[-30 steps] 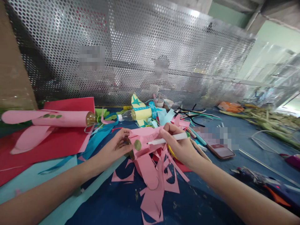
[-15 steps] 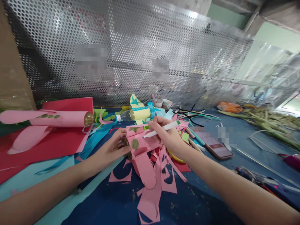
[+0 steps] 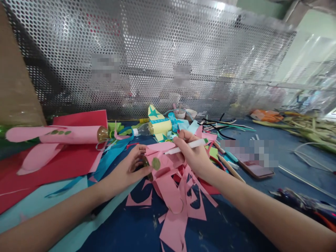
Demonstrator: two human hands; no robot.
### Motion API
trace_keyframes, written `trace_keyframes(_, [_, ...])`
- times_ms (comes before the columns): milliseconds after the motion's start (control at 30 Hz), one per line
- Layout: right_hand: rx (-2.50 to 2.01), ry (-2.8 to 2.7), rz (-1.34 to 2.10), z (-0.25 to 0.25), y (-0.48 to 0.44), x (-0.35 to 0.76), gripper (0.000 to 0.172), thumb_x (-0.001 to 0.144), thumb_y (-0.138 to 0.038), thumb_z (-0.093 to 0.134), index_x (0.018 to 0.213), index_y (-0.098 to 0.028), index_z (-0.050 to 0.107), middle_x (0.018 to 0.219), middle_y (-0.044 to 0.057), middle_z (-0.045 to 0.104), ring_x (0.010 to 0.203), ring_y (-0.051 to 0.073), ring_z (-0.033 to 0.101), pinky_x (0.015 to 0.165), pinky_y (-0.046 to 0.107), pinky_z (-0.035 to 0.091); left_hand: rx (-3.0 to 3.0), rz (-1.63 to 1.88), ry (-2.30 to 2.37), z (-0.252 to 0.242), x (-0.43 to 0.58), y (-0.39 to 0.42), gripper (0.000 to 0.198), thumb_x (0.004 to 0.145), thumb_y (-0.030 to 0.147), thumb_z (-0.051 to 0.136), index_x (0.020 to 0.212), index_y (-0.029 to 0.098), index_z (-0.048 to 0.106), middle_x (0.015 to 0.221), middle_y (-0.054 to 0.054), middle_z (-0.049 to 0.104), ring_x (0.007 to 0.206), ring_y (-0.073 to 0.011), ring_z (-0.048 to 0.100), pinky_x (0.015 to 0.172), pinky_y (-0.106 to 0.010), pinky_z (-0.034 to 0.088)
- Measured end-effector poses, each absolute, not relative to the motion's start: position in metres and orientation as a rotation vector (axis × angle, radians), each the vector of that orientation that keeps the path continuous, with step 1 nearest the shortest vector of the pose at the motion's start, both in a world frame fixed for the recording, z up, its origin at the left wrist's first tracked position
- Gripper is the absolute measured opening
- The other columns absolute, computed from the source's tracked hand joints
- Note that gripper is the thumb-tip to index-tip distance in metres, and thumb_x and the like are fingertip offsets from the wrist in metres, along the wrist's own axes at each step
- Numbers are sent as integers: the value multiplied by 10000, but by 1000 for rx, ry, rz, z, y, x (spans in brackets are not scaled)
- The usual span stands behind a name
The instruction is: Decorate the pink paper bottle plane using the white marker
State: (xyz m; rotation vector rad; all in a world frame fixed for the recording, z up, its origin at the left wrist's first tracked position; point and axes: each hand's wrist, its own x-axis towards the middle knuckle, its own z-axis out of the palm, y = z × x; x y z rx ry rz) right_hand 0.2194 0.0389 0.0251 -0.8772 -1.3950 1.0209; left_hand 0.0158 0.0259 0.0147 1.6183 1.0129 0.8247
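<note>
In front of me is a bottle wrapped in pink paper [image 3: 168,165], with a flat pink wing and a green dot on its side. My left hand [image 3: 136,163] grips its near left end, where some brownish clear plastic shows between the fingers. A white marker [image 3: 187,146] with a green end is pinched in my right hand [image 3: 195,155]. Its tip points left and meets, or hovers just over, the pink paper; which one I cannot tell. Pink paper scraps [image 3: 174,229] lie below the bottle.
To the left, another pink-wrapped bottle [image 3: 76,134] with wings rests on red card [image 3: 52,159]. Behind my hands lies a yellow-wrapped bottle [image 3: 160,126]. A phone [image 3: 258,169] and sticks [image 3: 231,168] lie to the right. A perforated metal panel [image 3: 147,45] stands behind the table.
The camera view has turned slightly left, so most things sit further right. The pink-wrapped bottle has rolled a little, and the green star on its paper no longer shows. Both grips are kept.
</note>
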Motion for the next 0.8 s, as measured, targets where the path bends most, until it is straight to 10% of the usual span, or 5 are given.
trace_keyframes(800, [-954, -1444, 984, 30, 40, 221, 301, 802, -297, 571, 597, -243, 358, 412, -101, 369, 372, 81, 327, 410, 239, 222, 1600, 861, 984, 0, 12, 32, 463, 782, 451, 695, 1106, 261, 424, 1182, -76, 575, 1036, -250, 616, 949, -425, 482])
